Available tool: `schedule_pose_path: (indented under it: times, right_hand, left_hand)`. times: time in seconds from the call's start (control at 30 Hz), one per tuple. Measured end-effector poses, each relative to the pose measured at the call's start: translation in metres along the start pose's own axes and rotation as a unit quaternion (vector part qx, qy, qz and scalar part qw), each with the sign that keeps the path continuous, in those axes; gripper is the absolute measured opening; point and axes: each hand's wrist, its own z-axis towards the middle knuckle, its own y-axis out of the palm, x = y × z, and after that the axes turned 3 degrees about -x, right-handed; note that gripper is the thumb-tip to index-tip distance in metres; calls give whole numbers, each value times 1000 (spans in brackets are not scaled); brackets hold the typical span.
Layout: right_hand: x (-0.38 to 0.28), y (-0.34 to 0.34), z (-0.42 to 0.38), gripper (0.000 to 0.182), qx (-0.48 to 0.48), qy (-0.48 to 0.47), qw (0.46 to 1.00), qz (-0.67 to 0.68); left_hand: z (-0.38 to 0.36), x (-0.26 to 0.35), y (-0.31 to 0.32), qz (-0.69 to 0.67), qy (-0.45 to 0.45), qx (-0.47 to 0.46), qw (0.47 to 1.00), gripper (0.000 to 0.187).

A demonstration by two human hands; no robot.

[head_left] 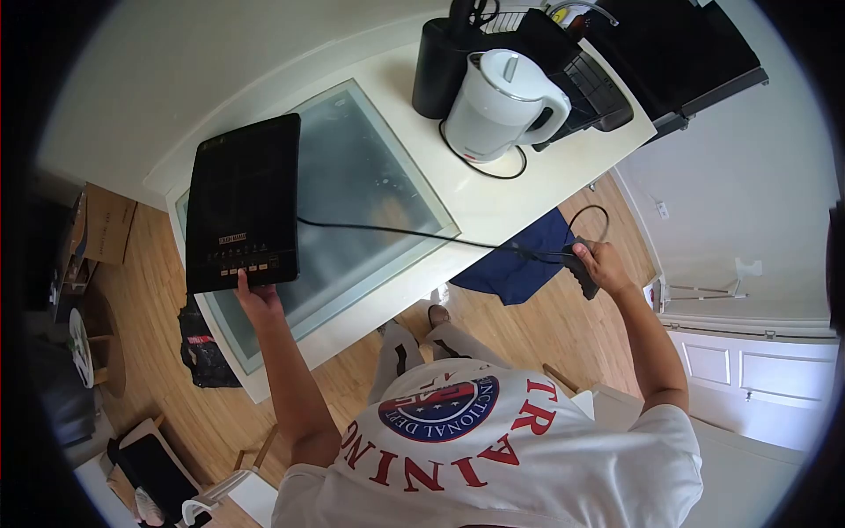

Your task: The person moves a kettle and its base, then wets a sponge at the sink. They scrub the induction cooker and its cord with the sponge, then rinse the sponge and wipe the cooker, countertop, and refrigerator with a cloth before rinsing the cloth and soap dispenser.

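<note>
Left hand [260,301]: pinching the near edge of the black cooktop, thumb on top by the buttons, the other fingers mostly hidden.
Cooktop [244,189]: over the left part of the tabletop's frosted glass panel [352,167]; whether its far end rests there, I cannot tell.
Right hand [600,267]: closed around a dark grey pad [584,276], out beyond the tabletop edge, with the cord at its fingers.
Cord [387,229]: black, running from the cooktop's right side across the glass to the right hand, with a loop above it.
Tabletop [387,79]: white, carrying a white kettle [500,106] with its own black cable [493,176], just beside a black canister [435,75].
Floor [563,330]: wooden, with dark blue cloth [510,271] lying below the cord.
</note>
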Motion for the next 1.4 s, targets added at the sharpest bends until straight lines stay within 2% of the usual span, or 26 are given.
schedule_pose_path:
  times: [0.03, 0.1, 0.13, 0.2, 0.23, 0.27, 0.3, 0.33, 0.37, 0.4, 0.47, 0.57, 0.67, 0.73, 0.77, 0.8, 0.87, 0.9, 0.93, 0.97, 1.0, 1.17, 1.23, 1.3, 1.37, 1.4]
  right_hand:
    - [-2, -1, 2, 53, 2, -3, 1000, 3]
    - [-8, 3, 3, 52, 26, -55, 993, 97]
    - [-12, 4, 6, 51, 24, -78, 990, 119]
    - [-26, 6, 11, 50, 23, -112, 989, 99]
    - [-36, 7, 14, 49, 26, -142, 987, 76]
    - [-48, 9, 17, 48, 11, -156, 983, 92]
    - [-60, 9, 19, 48, -8, -172, 979, 106]
    - [-74, 11, 21, 46, -20, -194, 976, 94]
    - [-81, 12, 23, 44, -21, -222, 973, 65]
    - [-87, 11, 26, 43, -33, -251, 963, 90]
    - [-80, 4, 33, 39, -30, -293, 948, 118]
    - [-31, -1, 50, 43, -62, -238, 948, 201]
    - [35, 13, 73, 47, -32, -253, 943, 211]
    - [74, 26, 79, 50, -5, -204, 938, 281]
    - [88, 30, 80, 50, -10, -207, 937, 282]
    - [102, 33, 81, 51, 4, -177, 945, 274]
    - [133, 45, 86, 56, 37, -130, 950, 281]
    - [144, 48, 87, 56, 32, -133, 950, 280]
    - [155, 51, 87, 59, 34, -105, 957, 268]
    - [166, 54, 87, 61, 38, -77, 963, 256]
    - [179, 56, 88, 63, 34, -97, 990, 94]
    - [183, 67, 102, 61, 18, -78, 988, 128]
    - [162, 65, 110, 52, 16, -79, 983, 164]
    - [77, 46, 92, 40, 12, -168, 954, 250]
    - [4, 31, 70, 40, -107, -236, 926, 275]
    - [-24, 36, 62, 45, -164, -266, 910, 272]
  left_hand:
    - [0, -3, 3, 0, 4, -3, 1000, 45]
    - [-8, -1, 20, 68, 36, 92, 993, 47]
    - [-12, 2, 32, 70, 42, 92, 992, 47]
    - [-28, 12, 75, 168, 85, 239, 952, 51]
    - [-50, 9, 104, 379, 199, 163, 889, 54]
    - [-80, -5, 138, 566, 298, 80, 764, 56]
    - [-112, -31, 171, 610, 349, -82, 706, 62]
    - [-144, -57, 191, 588, 226, -264, 731, 72]
    - [-175, -87, 214, 534, 93, -431, 722, 82]
    - [-204, -91, 260, 522, 78, -536, 658, 79]
    - [-212, -114, 283, 585, -83, -544, 595, 76]
    - [-198, -88, 298, 570, -15, -563, 599, 74]
    - [-175, -44, 303, 635, 13, -515, 575, 67]
    - [-157, -21, 288, 582, 130, -422, 683, 66]
    - [-144, -2, 284, 551, 190, -403, 706, 65]
    - [-141, 23, 286, 542, 208, -333, 743, 61]
    - [-139, 67, 280, 545, 175, -157, 805, 57]
    - [-136, 75, 280, 451, 232, -149, 849, 54]
    - [-127, 89, 273, 447, 305, -128, 831, 53]
    - [-128, 107, 263, 467, 307, -84, 825, 53]
    - [-128, 125, 256, 486, 309, -41, 816, 52]
    - [-125, 153, 234, 508, 350, 23, 786, 50]
    - [-123, 160, 218, 437, 374, 42, 817, 49]
    - [-130, 184, 206, 300, 400, 55, 865, 51]
    - [-131, 207, 162, 190, 405, -18, 894, 53]
    - [-135, 201, 157, 188, 404, -13, 895, 53]
